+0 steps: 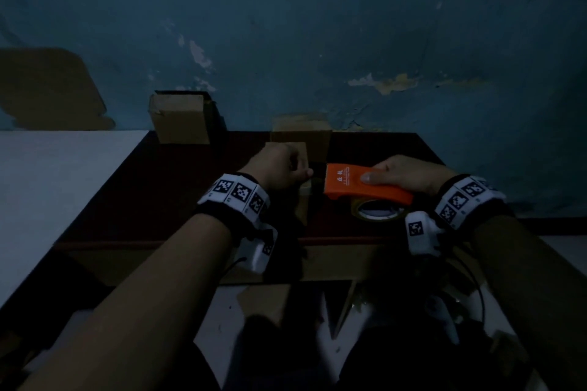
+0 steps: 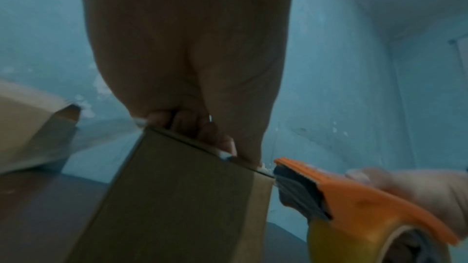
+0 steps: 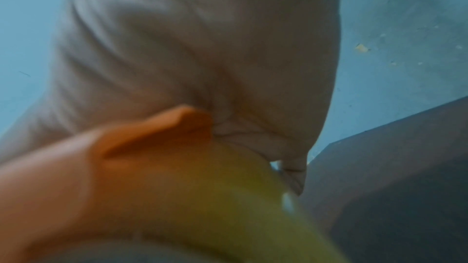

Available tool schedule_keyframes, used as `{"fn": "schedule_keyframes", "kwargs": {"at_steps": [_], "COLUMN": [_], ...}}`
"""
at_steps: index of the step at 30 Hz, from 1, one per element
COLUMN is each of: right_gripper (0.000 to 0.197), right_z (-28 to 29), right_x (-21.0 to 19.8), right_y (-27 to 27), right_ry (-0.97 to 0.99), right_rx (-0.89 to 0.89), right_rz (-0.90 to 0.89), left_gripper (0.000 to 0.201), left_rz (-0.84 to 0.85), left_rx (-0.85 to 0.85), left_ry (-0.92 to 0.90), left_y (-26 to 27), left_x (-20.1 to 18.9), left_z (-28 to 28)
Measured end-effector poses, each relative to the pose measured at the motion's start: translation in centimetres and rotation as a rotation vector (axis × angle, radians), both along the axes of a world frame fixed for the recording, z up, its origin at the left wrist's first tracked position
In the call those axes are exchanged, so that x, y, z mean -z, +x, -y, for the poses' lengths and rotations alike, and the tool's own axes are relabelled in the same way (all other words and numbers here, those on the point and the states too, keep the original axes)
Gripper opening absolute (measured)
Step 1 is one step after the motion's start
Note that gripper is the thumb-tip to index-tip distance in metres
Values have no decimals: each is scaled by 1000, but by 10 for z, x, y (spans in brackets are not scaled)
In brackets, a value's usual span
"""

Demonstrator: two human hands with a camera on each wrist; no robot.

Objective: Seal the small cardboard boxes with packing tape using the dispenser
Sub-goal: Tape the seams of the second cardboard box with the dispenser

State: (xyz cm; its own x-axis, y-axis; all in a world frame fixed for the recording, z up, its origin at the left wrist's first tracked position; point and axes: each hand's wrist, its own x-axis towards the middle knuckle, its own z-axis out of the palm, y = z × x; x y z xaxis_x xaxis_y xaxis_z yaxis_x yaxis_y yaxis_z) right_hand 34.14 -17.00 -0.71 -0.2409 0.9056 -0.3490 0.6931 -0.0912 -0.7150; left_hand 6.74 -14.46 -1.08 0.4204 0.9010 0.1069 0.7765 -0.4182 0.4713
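Note:
A small brown cardboard box [image 2: 177, 197] stands upright on the dark table [image 1: 152, 200]. My left hand [image 1: 279, 168] lies over its top, and the fingers [image 2: 200, 129] curl over the top edge and hold it. My right hand [image 1: 409, 174] grips the orange tape dispenser [image 1: 365, 184], thumb on top, with the yellowish tape roll [image 1: 378, 213] under it. The dispenser's toothed front end [image 2: 293, 183] sits right beside the box's upper right corner. In the right wrist view only my palm, the dispenser [image 3: 101, 167] and the tape roll [image 3: 215, 197] show.
Two more cardboard boxes stand at the back of the table against the blue wall, one at the left [image 1: 181, 117] and one in the middle [image 1: 301, 133]. A white surface [image 1: 47, 184] adjoins the table's left side. Cardboard [image 1: 270, 301] and cables lie below the front edge.

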Motion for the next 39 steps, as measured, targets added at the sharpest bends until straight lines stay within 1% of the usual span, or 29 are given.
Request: {"fn": "schedule_keyframes", "kwargs": {"at_steps": [3, 6, 7, 9, 11, 12, 15, 16, 18, 21, 25, 28, 30, 33, 36, 39], "right_gripper": [91, 79, 80, 89, 88, 83, 53, 45, 42, 42, 44, 38, 38, 45, 63, 68], "right_z": [0, 2, 2, 0, 1, 2, 8, 9, 11, 12, 13, 14, 14, 12, 12, 15], "right_x": [-3, -9, -11, -11, -11, -12, -19, -21, -24, -25, -25, -25, -25, -25, -24, -25], "right_y": [-4, -7, -6, -4, -3, -4, -9, -10, -10, -9, -8, -6, -5, -4, 2, 11], "right_ry": [-12, -44, -54, -53, -49, -50, -56, -50, -37, -21, -16, -22, -23, -41, -47, -54], "right_rx": [-35, -63, -70, -70, -65, -65, -73, -67, -62, -54, -48, -46, -51, -61, -60, -40], "right_rz": [12, 50, 61, 75, 79, 82, 111, 126, 159, 199, 215, 216, 217, 221, 240, 234], "left_gripper": [27, 25, 25, 26, 26, 26, 23, 22, 21, 21, 24, 24, 24, 24, 23, 23], "left_rz": [41, 39, 33, 33, 36, 35, 30, 34, 44, 49, 18, 29, 20, -7, -26, -30], "left_rx": [22, 41, 48, 59, 61, 63, 66, 65, 65, 65, 57, 67, 74, 74, 81, 102], "left_ry": [2, 16, 24, 30, 23, 19, 29, 32, 33, 34, 83, 85, 80, 81, 70, 67], "left_y": [-5, -6, -5, -4, -4, -4, -5, -5, -5, -6, -6, -5, -5, -6, -7, -8], "left_x": [1, 1, 1, 1, 1, 1, 5, 5, 7, 8, 10, 10, 11, 12, 13, 14], "left_z": [0, 0, 0, 1, 1, 1, 0, 0, 0, -1, -1, 0, -1, -4, -6, -7]}}
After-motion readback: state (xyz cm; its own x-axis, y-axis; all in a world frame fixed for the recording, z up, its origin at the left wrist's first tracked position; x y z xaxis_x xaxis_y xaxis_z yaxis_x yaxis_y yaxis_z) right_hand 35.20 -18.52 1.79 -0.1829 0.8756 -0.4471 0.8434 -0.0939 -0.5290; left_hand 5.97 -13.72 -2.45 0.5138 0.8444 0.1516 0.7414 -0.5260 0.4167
